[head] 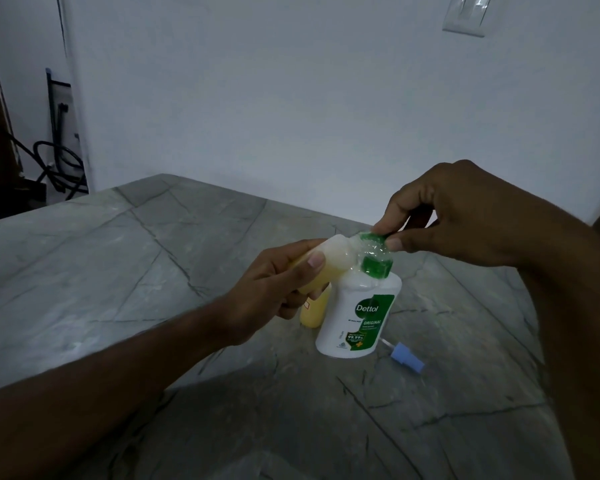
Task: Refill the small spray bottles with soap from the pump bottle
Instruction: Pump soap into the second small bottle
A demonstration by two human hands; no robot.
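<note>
- The grey veined surface (125, 271) fills the lower frame under a white wall; cables sit at the far left and a switch plate at the upper right.
- The white pump bottle (359, 317) stands right of centre on the surface, its green pump (374, 252) wet with soap.
- The right hand (465, 216), in the middle right of the frame, has its fingers (395, 243) pinching the top of the pump.
- The left hand (274, 285), at centre, has its fingers curled round a tilted spray bottle (326, 263), with the open mouth at the pump spout.
- That bottle looks part full of yellowish soap, so this fill seems under way.
- A second yellow bottle (314, 311) stands just behind it, apparently full.
- A blue spray cap (407, 356) lies loose at the lower right and is not yet refitted.
</note>
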